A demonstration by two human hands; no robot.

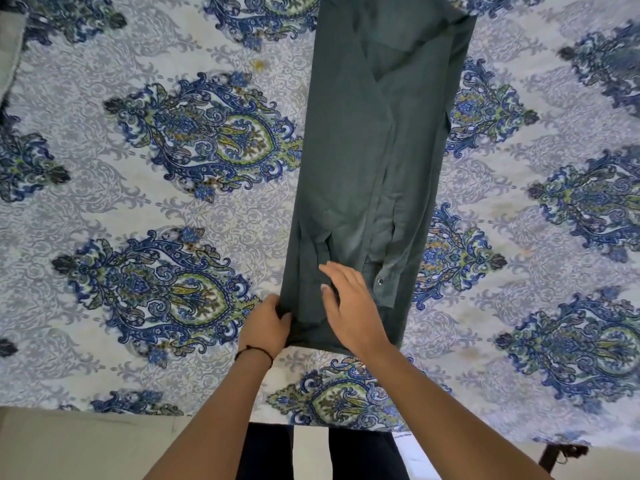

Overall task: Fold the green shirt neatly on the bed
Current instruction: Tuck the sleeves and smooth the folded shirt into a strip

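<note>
Left hand (266,323) pinches the near-left hem corner of the green shirt (374,161); right hand (349,303) lies flat and released on the same end, nothing gripped. Shirt forms a long narrow strip on the patterned bedsheet (138,109), its long axis running straight away from both hands, collar end farthest. Judged next: fold the hem away along that axis.
</note>
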